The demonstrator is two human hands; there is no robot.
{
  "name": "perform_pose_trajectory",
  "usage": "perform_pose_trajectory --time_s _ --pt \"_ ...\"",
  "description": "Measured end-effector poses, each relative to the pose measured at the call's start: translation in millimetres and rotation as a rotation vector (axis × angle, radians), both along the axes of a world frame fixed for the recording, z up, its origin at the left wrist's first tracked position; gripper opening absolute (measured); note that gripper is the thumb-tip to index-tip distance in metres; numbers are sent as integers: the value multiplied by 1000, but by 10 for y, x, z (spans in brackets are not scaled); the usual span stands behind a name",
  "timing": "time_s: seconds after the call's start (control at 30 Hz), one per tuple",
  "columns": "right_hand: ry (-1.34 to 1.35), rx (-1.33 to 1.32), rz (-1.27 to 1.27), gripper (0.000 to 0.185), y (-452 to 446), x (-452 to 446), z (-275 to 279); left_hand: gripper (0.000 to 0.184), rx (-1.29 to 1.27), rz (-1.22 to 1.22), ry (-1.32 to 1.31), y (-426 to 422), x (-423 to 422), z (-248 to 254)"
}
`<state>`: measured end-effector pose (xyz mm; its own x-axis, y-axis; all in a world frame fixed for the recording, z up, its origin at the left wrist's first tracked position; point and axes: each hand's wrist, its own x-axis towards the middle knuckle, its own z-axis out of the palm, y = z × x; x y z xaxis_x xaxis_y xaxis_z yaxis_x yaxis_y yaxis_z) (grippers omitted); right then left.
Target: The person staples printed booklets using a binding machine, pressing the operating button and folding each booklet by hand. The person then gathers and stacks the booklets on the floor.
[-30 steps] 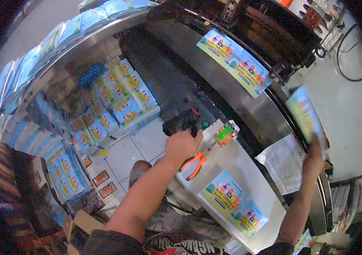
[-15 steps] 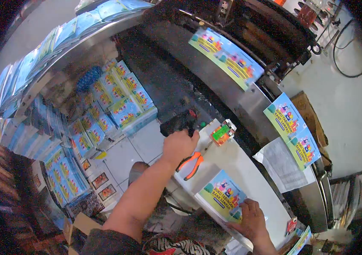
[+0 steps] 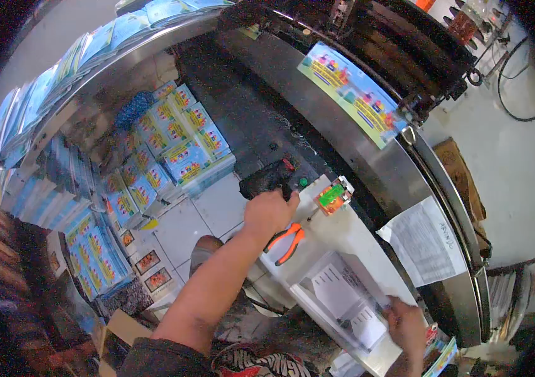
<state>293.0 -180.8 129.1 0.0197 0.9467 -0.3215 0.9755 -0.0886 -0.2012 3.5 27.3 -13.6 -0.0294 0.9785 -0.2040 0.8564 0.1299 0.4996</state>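
On the narrow white table [image 3: 368, 235], a booklet sheet [image 3: 336, 292] shows white printed panels and is smeared by motion. My right hand [image 3: 406, 323] is at its right edge, fingers closed on that edge. At the table's far end, my left hand [image 3: 269, 213] rests against a black object [image 3: 261, 179] with a red spot. Its thumb points outward, while its other fingers are mostly hidden. Orange-handled pliers [image 3: 285, 244] lie beside the left wrist. An orange and green small box [image 3: 331, 196] sits at the table's far corner.
A two-panel printed cover [image 3: 352, 94] lies on the curved metal machine [image 3: 380, 157]. A handwritten paper [image 3: 421, 242] hangs on the machine's side. Stacks of colourful booklets [image 3: 186, 141] stand on the left floor, with more booklets [image 3: 85, 53] along a metal ledge.
The sheet under my right hand went from its colourful cover to white printed panels. My right hand moved right and down. The lower cover on the machine is gone; the other shifted right and down.
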Motion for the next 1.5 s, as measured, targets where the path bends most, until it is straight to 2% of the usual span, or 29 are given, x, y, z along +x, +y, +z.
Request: perform_pose_trajectory --time_s 0.03,0.1,0.13,0.23,0.27,0.3,0.4,0.43,0.53,0.6,0.63,0.7,0.77,0.97,1.07,1.1,1.17,1.23,1.37,1.43,1.5 --pt "-109 -3 -16 27 38 155 51 59 20 0 -4 4 -1 -9" --pt "-56 61 -168 26 170 415 189 59 5 2 -9 9 -2 -5" --pt "26 214 -77 26 213 469 228 60 -10 4 -14 12 1 1" --pt "46 136 -150 26 262 412 229 60 -40 4 6 18 12 27" --pt "-34 173 -16 27 241 281 202 60 -52 -16 6 26 11 46" --pt "41 193 102 30 208 170 134 61 -55 15 15 32 15 98" --pt "91 123 29 32 -16 -236 -17 65 -52 63 -10 41 53 35" --pt "75 49 15 35 -93 -302 -51 66 -128 39 34 73 60 113" --pt "108 -22 5 41 -433 -371 -352 67 -131 16 36 131 63 -83" --pt "-68 80 172 55 -600 -440 -461 67 -132 -2 47 128 90 -76" --pt "-64 74 153 55 -678 -453 -539 67 -119 13 63 92 103 -19" --pt "-63 108 127 69 -758 -463 -668 67 -102 24 79 61 106 28" --pt "-102 154 133 72 -818 -442 -739 66 -43 20 80 35 98 -10" --pt "-90 218 94 69 -875 -399 -861 66 -2 40 59 6 128 -41" --pt "-127 205 68 66 -860 -382 -920 67 54 -63 153 183 51 -422" --pt "-123 223 77 64 -859 -356 -923 67 58 -62 150 135 73 -341" --pt "-135 245 90 63 -858 -256 -836 67 17 12 124 -43 160 -66" --pt "111 211 64 56 -760 -148 -702 67 -8 6 122 -38 154 42" --pt "177 86 116 44 -520 61 -382 67 8 22 105 -40 140 12" --pt "71 -108 -93 28 -256 291 -10 67 23 36 94 0 152 -26" --pt "-148 259 -270 24 -104 607 390 66 29 46 91 5 166 -2"
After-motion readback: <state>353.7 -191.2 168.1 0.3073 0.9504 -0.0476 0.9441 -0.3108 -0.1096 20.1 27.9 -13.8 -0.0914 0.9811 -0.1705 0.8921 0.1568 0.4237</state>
